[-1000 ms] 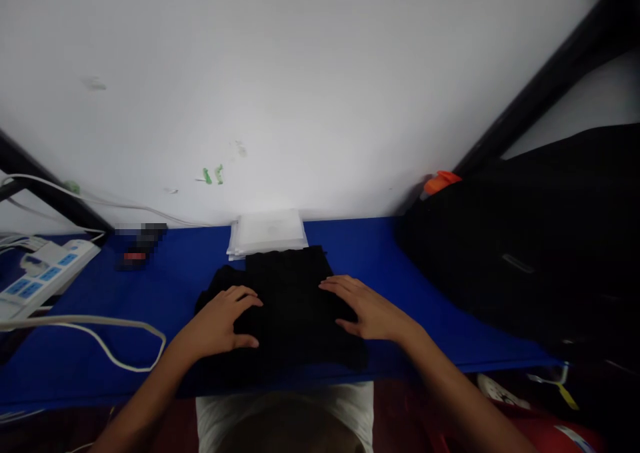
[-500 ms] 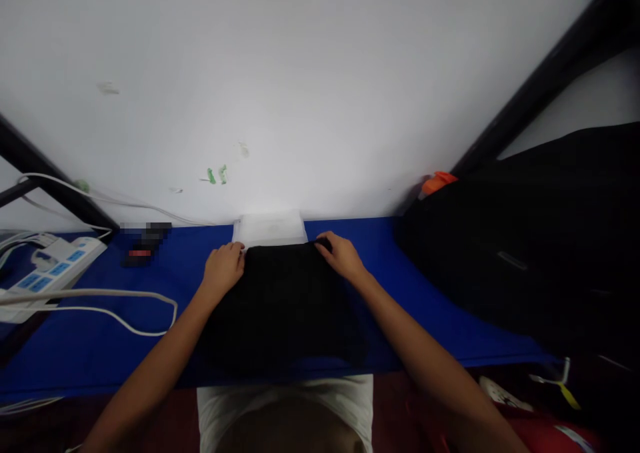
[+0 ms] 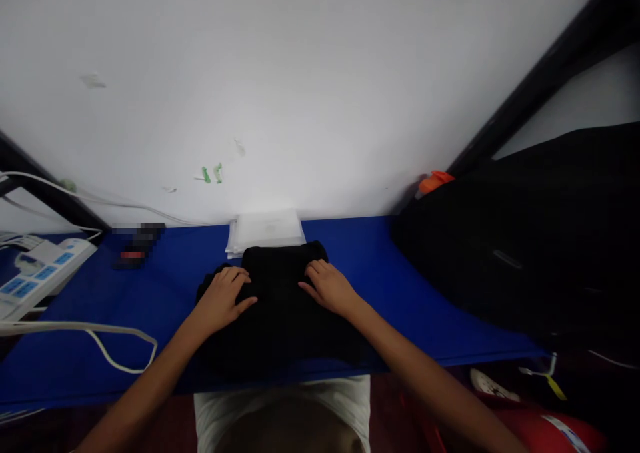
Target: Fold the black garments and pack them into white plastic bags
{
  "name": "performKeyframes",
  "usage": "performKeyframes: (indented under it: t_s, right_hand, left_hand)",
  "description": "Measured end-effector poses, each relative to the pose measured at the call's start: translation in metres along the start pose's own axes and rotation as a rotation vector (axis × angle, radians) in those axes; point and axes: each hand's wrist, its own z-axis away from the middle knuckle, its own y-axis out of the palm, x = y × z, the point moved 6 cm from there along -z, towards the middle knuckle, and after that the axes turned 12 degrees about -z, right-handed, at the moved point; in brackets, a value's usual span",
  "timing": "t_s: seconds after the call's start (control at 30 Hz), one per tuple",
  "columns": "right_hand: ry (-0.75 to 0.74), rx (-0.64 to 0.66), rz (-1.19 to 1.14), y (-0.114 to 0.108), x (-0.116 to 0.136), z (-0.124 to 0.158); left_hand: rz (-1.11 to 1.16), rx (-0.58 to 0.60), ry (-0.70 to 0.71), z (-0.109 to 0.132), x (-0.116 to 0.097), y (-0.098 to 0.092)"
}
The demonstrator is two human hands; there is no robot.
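Note:
A black cloth item (image 3: 285,313), seemingly a folded garment, lies on the blue table surface (image 3: 370,260) in front of me. It is too dark to tell its exact kind. My left hand (image 3: 227,296) rests on its left part, fingers spread and thumb pointing inward. On the right part lies my right hand (image 3: 327,285), fingers stretched out and apart, palm down. Beyond the cloth, a stack of clear plastic packets (image 3: 267,230) sits against the wall, its near edge partly covered by the cloth.
A white power strip (image 3: 47,276) with cables (image 3: 115,330) lies at the left. Near it is a dark, blurred-out object (image 3: 140,245). A large black bag-like bulk (image 3: 505,253) fills the right side, with something orange (image 3: 436,181) behind it. White wall (image 3: 320,93) rises at the back.
Both hands have let go of the cloth's far edge and come back nearer to me, now lying spread on top. The far edge looks bunched, and more of the plastic packets shows.

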Motion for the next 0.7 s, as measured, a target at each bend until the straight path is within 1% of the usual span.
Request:
performKeyframes:
  t_s: [0.07,0.1,0.13,0.2,0.27,0.37,0.43,0.47,0.5,0.53,0.6,0.63,0.7]
  right_hand:
    - [-0.034,0.0,0.003,-0.009,0.002,0.004]
    - [-0.059,0.003,-0.004,-0.016,0.005,0.008]
    - [-0.088,0.013,-0.015,-0.025,0.009,0.013]
    - [-0.146,0.066,-0.041,-0.041,0.021,0.026]
    - [-0.174,0.149,-0.056,-0.05,0.034,0.042]
    - [-0.147,0.264,-0.049,-0.048,0.046,0.066]
    - [-0.098,0.314,-0.064,-0.042,0.049,0.079]
    - [-0.066,0.332,-0.087,-0.039,0.049,0.083]
    - [-0.034,0.346,-0.116,-0.038,0.049,0.087]
    - [-0.002,0.353,-0.147,-0.037,0.049,0.089]
    - [0.063,0.337,-0.182,-0.038,0.049,0.087]
    - [0.092,0.308,-0.19,-0.039,0.05,0.084]
    - [0.154,0.198,-0.197,-0.04,0.052,0.072]
  left_hand:
    - [0.001,-0.033,0.04,0.002,-0.008,-0.017]
    - [-0.008,-0.027,0.059,0.005,-0.013,-0.026]
    - [-0.018,-0.001,0.077,0.009,-0.02,-0.035]
    - [-0.029,0.112,0.11,0.019,-0.034,-0.045]
    - [-0.026,0.263,0.132,0.033,-0.047,-0.046]
    - [0.019,0.451,0.112,0.053,-0.06,-0.034]
    - [0.101,0.537,0.056,0.061,-0.061,-0.023]
    - [0.146,0.558,0.008,0.062,-0.059,-0.019]
    - [0.171,0.555,-0.053,0.061,-0.055,-0.015]
    - [0.163,0.52,-0.124,0.059,-0.049,-0.014]
    - [0.038,0.383,-0.281,0.051,-0.032,-0.015]
    - [-0.058,0.305,-0.339,0.048,-0.025,-0.016]
    - [-0.234,0.18,-0.38,0.042,-0.018,-0.014]
